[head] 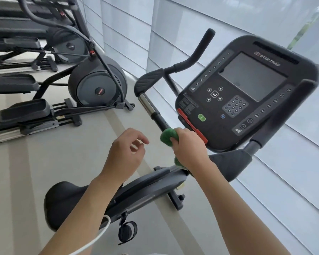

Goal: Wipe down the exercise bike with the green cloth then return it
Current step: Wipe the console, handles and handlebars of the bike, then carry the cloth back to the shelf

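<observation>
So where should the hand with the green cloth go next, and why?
Probably slide up the handlebar. The right hand grips the green cloth around the bar's lower end, so the silver section and the padded rest above likely still need wiping. The left hand hovers free.

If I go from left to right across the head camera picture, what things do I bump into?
elliptical machine → left hand → green cloth → right hand → bike console
</observation>
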